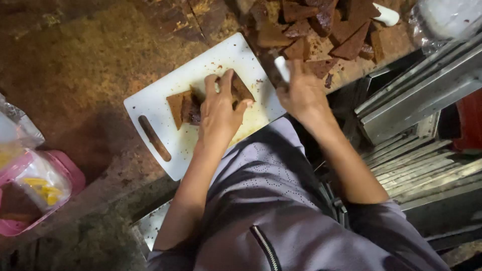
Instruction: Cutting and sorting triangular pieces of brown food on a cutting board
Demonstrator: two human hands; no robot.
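Head view: we look straight down at a white cutting board (165, 100) lying askew on a worn, brown-stained desk (75, 65). On the board lies a dark brown slab (187, 107), already parted into wedge-like pieces. Our left hand (219, 111) lies flat over it, fingers spread and pressing down, so this grip is wide and pins the slab rather than closing round it. Our right hand (303, 94) is just off the board's right edge, its grip closed about a pale handle (282, 68) that we take for a knife's; the blade itself we cannot make out, since the hand and the dark heap behind hide it.

Beyond the board, at the top of the view, a pile of cut brown pieces (321, 30) lies on the desk, touching one another, with a small white object (387, 15) at its far side. At the left edge sits a pink tub (75, 175) holding a clear bag with something yellow in it. To the right run grey metal rails (416, 95).

We judge that cutting is the step in hand: one piece held steady, the tool raised clear. The next move calls for bringing the edge back over the slab beside our pinning fingers, keeping the fingertips well off the line of the cut and the slab from sliding on the board.
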